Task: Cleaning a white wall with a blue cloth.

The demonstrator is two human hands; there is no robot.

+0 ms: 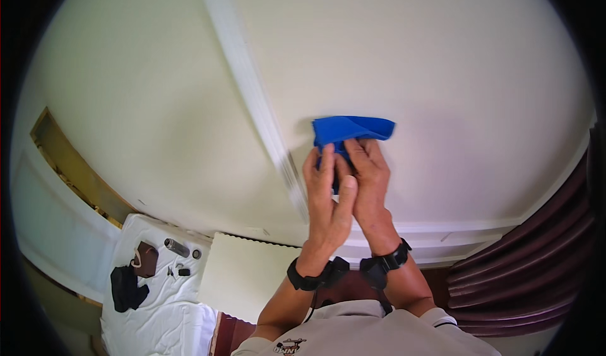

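A folded blue cloth point(350, 128) with a pinked edge is held up in front of a pale, plain surface, close to a long white trim strip point(246, 76). My left hand point(331, 190) has its fingertips at the cloth's lower left part, with the thumb pointing up. Beside it, my right hand point(371, 176) grips the cloth's lower edge between bent fingers. Part of the cloth hangs down between the two hands, partly hidden by the fingers. Both wrists wear black straps with dark modules.
Lower left, a white-sheeted surface point(165, 318) bears a metal flask point(176, 247), a brown bag point(146, 260), a black cloth item point(127, 287) and small objects. Beside it lies a pale panel point(241, 275). A dark red curtain point(525, 266) hangs at the right.
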